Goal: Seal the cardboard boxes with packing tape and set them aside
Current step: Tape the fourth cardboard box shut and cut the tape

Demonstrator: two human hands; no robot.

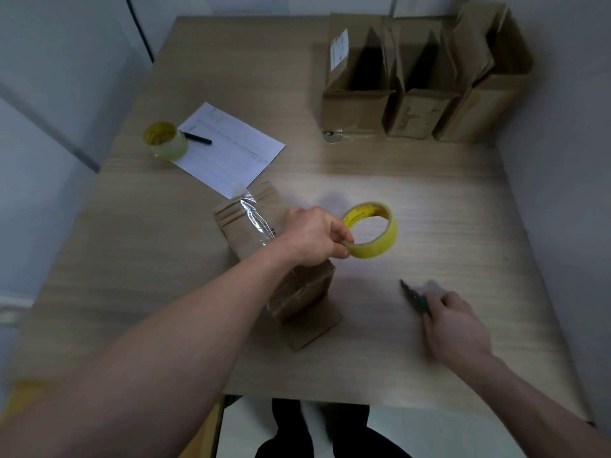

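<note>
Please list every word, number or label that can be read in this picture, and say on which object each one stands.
No text can be read.
Tape roll in the left hand: dark print inside the core, blurred.
Paper sheet: faint lines, too small.
White label on the far open box: unreadable.
Middle open box: dark marks on its front, blurred.
Taped box: small dark print, illegible.
</note>
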